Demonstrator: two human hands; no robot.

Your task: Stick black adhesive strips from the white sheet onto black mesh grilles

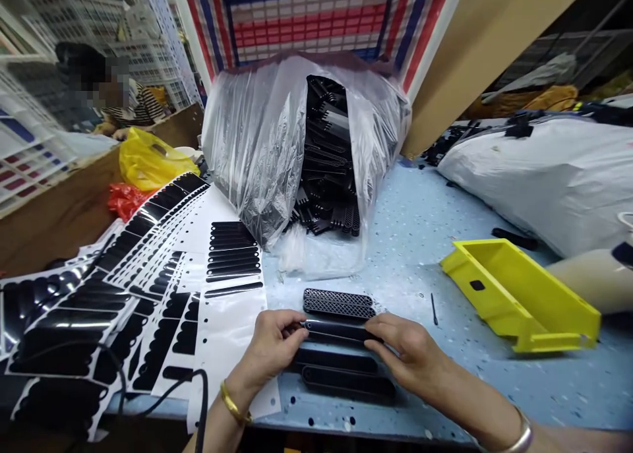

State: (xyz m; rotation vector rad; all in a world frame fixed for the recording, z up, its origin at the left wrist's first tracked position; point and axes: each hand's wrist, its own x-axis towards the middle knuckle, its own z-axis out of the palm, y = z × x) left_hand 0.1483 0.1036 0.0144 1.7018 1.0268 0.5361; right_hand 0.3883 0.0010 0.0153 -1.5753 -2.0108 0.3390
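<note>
Between my hands is a long black strip (339, 332) with rounded ends and a small hole mark at its left end. My left hand (277, 342) pinches the left end between thumb and fingers. At the right end, my right hand (408, 349) grips it the same way. Just beyond it lie black pieces with a lattice pattern (337, 302). Nearer to me, smooth black pieces (346, 382) rest side by side on the table. Whether the strip is a sticker or a solid piece, or lies on another piece, I cannot tell.
Sheets of black stickers (233, 252) spread over the left side. A clear plastic bag (262, 143) full of black toothed pieces stands behind. To the right are a yellow bin (524, 295) and a white sack (548, 169). A black cable (204, 400) crosses the lower left. Another person (136, 103) sits far left.
</note>
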